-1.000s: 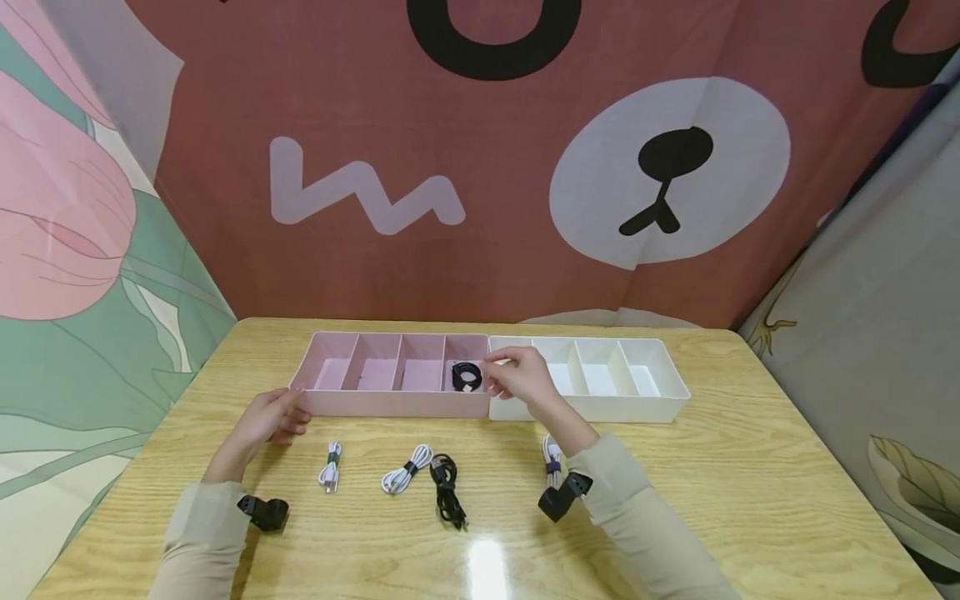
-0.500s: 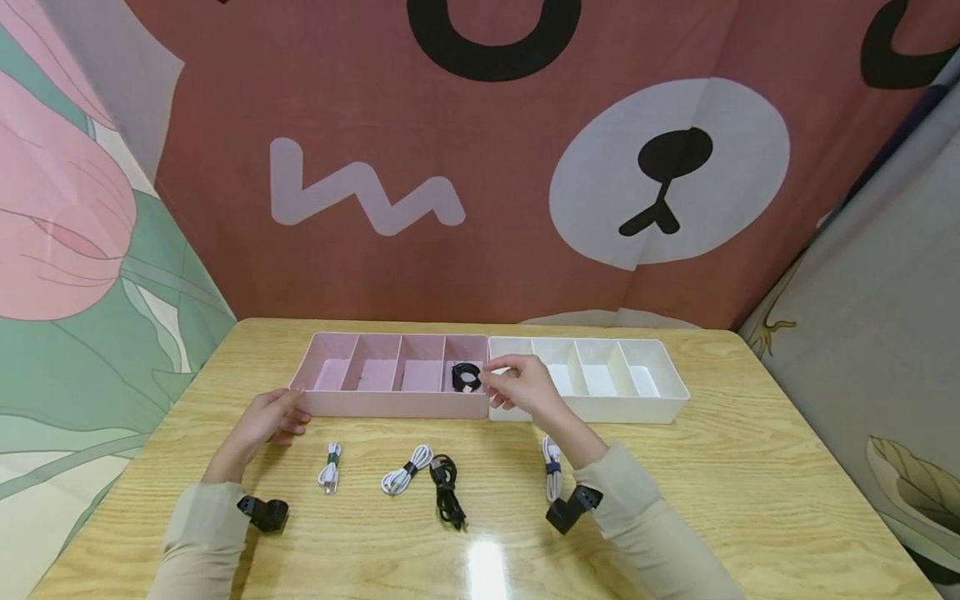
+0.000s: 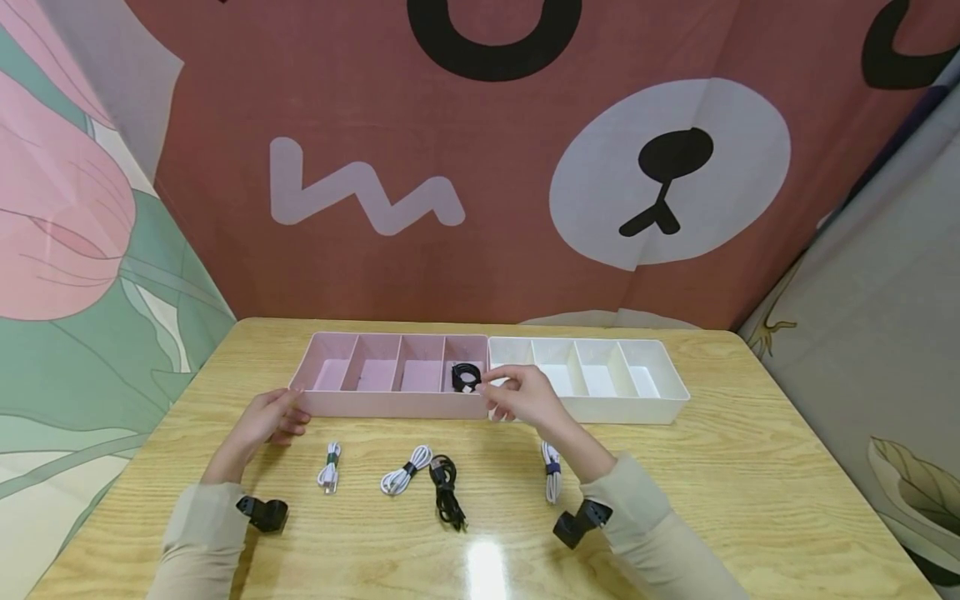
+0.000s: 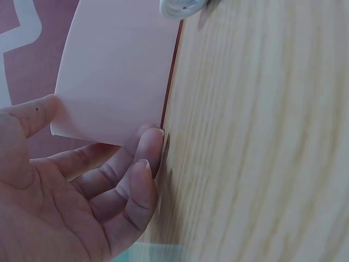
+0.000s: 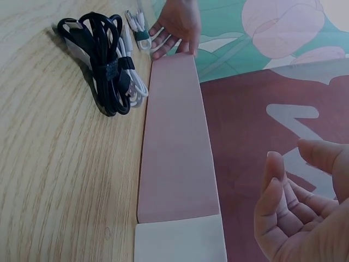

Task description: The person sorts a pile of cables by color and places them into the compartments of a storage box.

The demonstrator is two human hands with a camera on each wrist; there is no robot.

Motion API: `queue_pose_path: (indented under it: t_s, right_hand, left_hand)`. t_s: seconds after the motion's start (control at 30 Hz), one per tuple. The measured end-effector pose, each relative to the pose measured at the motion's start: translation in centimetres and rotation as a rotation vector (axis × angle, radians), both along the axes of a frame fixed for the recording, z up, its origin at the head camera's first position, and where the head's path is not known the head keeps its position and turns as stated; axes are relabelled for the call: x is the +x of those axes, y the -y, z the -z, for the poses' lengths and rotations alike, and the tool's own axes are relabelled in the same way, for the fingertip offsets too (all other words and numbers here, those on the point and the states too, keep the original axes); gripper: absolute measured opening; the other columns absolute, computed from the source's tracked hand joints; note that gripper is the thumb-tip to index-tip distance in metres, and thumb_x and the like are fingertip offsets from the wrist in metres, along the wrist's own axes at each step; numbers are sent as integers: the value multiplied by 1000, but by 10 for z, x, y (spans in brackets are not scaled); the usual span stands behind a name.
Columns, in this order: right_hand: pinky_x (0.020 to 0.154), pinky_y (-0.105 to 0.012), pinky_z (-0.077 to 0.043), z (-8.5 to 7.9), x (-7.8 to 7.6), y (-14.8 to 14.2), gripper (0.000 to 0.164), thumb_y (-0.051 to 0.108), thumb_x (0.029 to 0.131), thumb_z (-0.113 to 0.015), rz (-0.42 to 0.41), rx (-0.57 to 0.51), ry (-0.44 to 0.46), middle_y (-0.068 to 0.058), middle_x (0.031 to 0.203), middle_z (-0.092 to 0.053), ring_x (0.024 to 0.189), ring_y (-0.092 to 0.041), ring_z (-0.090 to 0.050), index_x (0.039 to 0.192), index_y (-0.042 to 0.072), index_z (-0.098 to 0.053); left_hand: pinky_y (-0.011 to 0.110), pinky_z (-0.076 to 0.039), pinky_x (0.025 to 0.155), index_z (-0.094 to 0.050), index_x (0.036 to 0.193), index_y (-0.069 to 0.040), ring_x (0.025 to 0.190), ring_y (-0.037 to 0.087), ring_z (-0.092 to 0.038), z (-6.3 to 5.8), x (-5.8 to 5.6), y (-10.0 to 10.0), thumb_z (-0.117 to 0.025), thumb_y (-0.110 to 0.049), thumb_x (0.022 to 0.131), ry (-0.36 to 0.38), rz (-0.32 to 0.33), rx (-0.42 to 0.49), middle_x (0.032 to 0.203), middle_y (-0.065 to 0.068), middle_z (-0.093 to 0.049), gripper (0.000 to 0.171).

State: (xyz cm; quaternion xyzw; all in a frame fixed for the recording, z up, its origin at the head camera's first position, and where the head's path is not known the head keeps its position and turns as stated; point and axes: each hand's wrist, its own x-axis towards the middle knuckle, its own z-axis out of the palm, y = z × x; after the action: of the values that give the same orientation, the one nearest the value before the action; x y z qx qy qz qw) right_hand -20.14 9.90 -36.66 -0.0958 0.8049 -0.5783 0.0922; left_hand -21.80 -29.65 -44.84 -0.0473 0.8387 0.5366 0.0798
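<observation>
My left hand (image 3: 264, 421) grips the left end of a pink divided storage box (image 3: 390, 406); in the left wrist view its thumb lies on the box's wall and its fingers curl round the end. A coiled black cable (image 3: 457, 377) lies in the box's rightmost compartment. My right hand (image 3: 528, 398) hovers over the place where the pink box meets a white divided storage box (image 3: 622, 411). Nothing is between its loosely bent fingers in the right wrist view, where the hand (image 5: 305, 218) stands apart from the boxes' outer walls.
On the wooden table (image 3: 750, 467), before the boxes, lie a white cable (image 3: 327, 475) with a green tie, another white cable (image 3: 395, 481) with a dark tie, a black cable bundle (image 3: 447, 500) beside it, and a white cable (image 3: 552, 479) with a navy tie. A printed cloth (image 3: 360, 275) hangs behind.
My right hand has drawn back slightly toward me from the black coil, uncovering more of the navy-tied white cable. The left hand and the boxes have stayed in place.
</observation>
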Motion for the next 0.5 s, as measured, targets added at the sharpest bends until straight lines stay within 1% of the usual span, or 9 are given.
queue_pose_path:
  t_s: [0.03,0.1,0.17,0.23,0.3,0.33,0.4,0.47,0.5]
  right_hand:
    - [51,-31,-49,0,1,0,28,15,85,-65,-8,-4,4,-21,72,-64,54,-24,-62,107,-2,-62]
    - [49,-27,-47,-1,2,0,29,14,85,-65,-20,-4,6,-22,72,-64,57,-29,-62,108,-3,-62]
    - [50,-26,-47,-8,8,1,29,12,85,-64,-32,-1,3,-22,72,-64,60,-33,-62,108,-5,-61]
    - [52,-28,-48,-18,16,2,28,11,86,-63,-42,13,1,-18,67,-63,61,-34,-62,108,-6,-60]
    - [53,-32,-49,-17,17,2,29,13,85,-64,-54,26,-9,-12,64,-63,61,-33,-62,108,-5,-61]
    - [53,-32,-49,-16,18,2,31,15,85,-65,-62,31,-14,-8,64,-63,60,-32,-62,108,-4,-61]
    - [54,-34,-49,-8,15,1,33,17,83,-67,-81,33,-27,-4,63,-62,59,-31,-63,109,-2,-61]
    - [54,-36,-49,2,12,-1,36,20,81,-69,-99,25,-35,-5,63,-63,59,-31,-63,109,-1,-61]
    - [54,-36,-50,2,13,0,37,20,81,-70,-106,27,-34,-5,63,-62,59,-31,-63,110,-1,-61]
  left_hand:
    - [30,-50,54,-44,116,11,63,12,-60,5,-3,2,-40,-67,84,-1,-9,5,78,4,-61,85]
    - [32,-50,54,-43,116,12,64,13,-61,11,-7,6,-39,-66,85,-15,10,-4,79,6,-62,85]
    - [33,-50,53,-43,116,12,64,14,-61,15,-10,8,-39,-64,86,-17,9,-12,79,7,-62,82]
    - [33,-50,53,-43,117,11,64,15,-61,17,-11,9,-39,-64,86,-12,1,-14,79,7,-62,82]
    - [33,-50,54,-42,118,12,65,15,-61,15,-10,8,-38,-65,86,-6,-1,-19,80,7,-62,83]
    - [31,-50,54,-42,119,10,65,14,-61,12,-8,6,-39,-65,86,10,-15,-17,80,6,-62,82]
    - [31,-50,55,-41,120,12,66,14,-61,2,-3,1,-38,-61,88,23,-8,-18,80,6,-62,80]
    - [31,-49,55,-40,121,14,66,14,-61,-10,3,-5,-36,-54,92,31,7,-22,81,7,-62,74]
    - [31,-49,56,-39,121,14,66,14,-61,-14,5,-7,-37,-51,94,39,6,-22,81,6,-63,70]
